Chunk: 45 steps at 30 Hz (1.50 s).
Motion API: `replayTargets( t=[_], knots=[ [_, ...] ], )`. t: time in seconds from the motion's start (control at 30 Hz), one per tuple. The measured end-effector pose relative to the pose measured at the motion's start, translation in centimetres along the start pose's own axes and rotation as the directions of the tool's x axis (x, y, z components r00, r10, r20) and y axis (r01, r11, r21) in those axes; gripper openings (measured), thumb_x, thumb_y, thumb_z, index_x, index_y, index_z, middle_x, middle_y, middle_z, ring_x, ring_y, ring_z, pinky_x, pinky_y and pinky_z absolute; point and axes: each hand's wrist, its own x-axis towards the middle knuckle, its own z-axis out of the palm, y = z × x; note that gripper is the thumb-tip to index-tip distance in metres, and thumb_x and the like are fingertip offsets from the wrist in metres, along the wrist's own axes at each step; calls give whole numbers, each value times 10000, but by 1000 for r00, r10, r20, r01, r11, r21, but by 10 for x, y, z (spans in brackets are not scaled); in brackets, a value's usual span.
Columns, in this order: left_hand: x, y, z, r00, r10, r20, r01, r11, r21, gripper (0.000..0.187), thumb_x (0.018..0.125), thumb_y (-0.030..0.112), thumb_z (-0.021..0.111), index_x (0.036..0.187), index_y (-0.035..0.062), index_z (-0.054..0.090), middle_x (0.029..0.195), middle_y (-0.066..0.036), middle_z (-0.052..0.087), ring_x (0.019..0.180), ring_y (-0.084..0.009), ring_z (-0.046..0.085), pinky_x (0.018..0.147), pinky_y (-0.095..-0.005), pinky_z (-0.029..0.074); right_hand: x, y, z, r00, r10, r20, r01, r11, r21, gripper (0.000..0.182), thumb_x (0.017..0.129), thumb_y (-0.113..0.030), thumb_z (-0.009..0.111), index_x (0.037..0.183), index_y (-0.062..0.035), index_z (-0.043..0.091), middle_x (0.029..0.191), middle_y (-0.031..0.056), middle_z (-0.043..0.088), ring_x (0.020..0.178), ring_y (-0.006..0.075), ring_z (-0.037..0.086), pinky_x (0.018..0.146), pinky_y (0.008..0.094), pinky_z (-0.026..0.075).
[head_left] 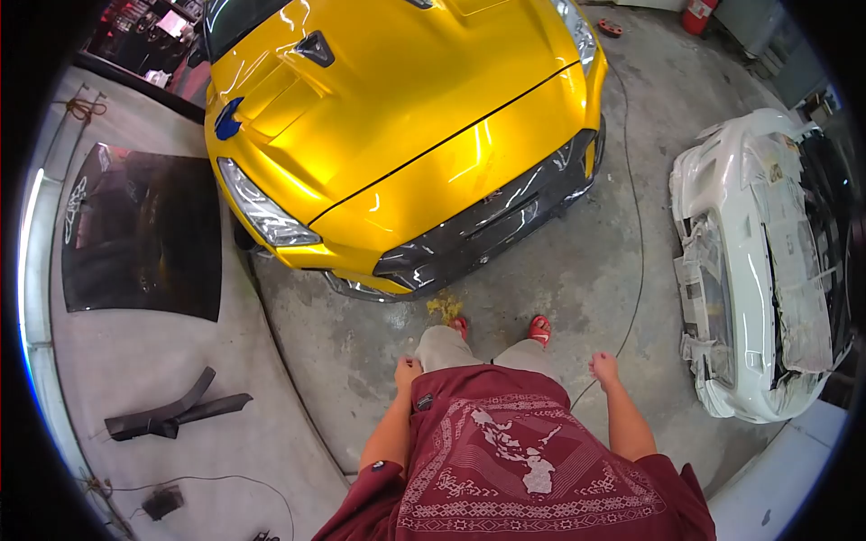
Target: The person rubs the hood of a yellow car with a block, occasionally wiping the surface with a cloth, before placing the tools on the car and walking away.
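My left hand [408, 371] hangs beside my left thigh with its fingers curled, nothing visible in it. On the other side, my right hand [603, 367] is held out a little from my body, also loosely closed with nothing showing in it. In front of my feet stands a glossy yellow car [388, 135] with a dark front grille [492, 216]. A blue cloth or pad [228, 119] lies on its hood edge near the left headlight [266, 206]. Neither hand touches the car.
A black curved panel [149, 230] and dark trim pieces [176, 410] lie at left. A white bumper [753, 270] with masking stands at right. A cable [639, 225] runs across the concrete floor. A red extinguisher [696, 16] is at the back right.
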Motion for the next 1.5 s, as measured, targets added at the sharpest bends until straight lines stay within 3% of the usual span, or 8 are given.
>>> replayTargets(
  t=[0.23,0.37,0.43,0.73,0.83,1.17,1.33,1.5],
  knots=[
    [78,-60,15,972,-149,181,174,976,-133,414,892,317,655,1185,29,703,1078,-252,746,1043,-389,716,915,-451,541,-56,-49,89,998,58,-11,-58,998,-34,238,977,-273,595,1035,-54,665,831,77,706,682,168,660,558,336,521],
    [178,-94,-2,951,23,309,-34,999,31,493,907,357,625,1274,34,682,1126,-240,743,1072,-375,710,930,-441,538,-116,15,165,981,121,-154,-132,989,-62,287,948,-266,599,976,-4,712,786,150,729,687,223,701,581,389,553],
    [193,-67,-50,917,6,399,28,996,-80,484,908,378,602,1258,58,702,1150,-230,742,1078,-372,712,931,-442,539,-148,69,198,994,-81,-77,26,835,-550,352,932,-307,634,998,21,743,865,199,755,787,305,739,712,438,580],
    [298,-38,-84,874,126,469,-144,990,3,470,904,480,611,1169,121,759,1180,-177,751,1163,-363,690,998,-430,523,-310,18,309,989,-135,-60,96,895,-436,375,982,-340,618,1094,-6,747,1009,180,769,930,298,743,795,406,573],
    [305,-21,-76,760,239,604,-234,968,-88,491,901,540,638,1154,140,769,1192,-164,751,1165,-350,692,996,-432,525,-343,-45,346,938,266,-223,-268,963,21,322,996,-313,621,1126,-29,697,942,113,750,831,203,706,678,348,554],
    [344,-88,-162,264,524,809,-878,478,-23,481,820,545,718,1078,149,803,1129,-170,762,1106,-341,710,982,-449,550,-422,-11,556,920,286,-269,-83,811,579,314,1026,-325,608,1204,-69,647,1069,105,713,909,186,670,752,353,567],
    [367,-89,-271,347,432,833,-622,771,-140,387,778,424,794,1025,125,796,1065,-156,771,1027,-348,723,870,-430,559,-510,18,730,867,499,12,-342,577,741,353,1040,-336,559,1276,-87,643,1121,101,714,983,235,675,830,397,567],
    [426,-111,-304,427,463,777,-751,660,20,483,767,435,779,1121,107,777,1200,-200,732,1123,-360,701,938,-441,552,-541,40,847,932,357,-62,-302,860,411,384,1025,-371,564,1256,-81,666,1111,138,722,1009,288,681,852,419,559]
  ],
)
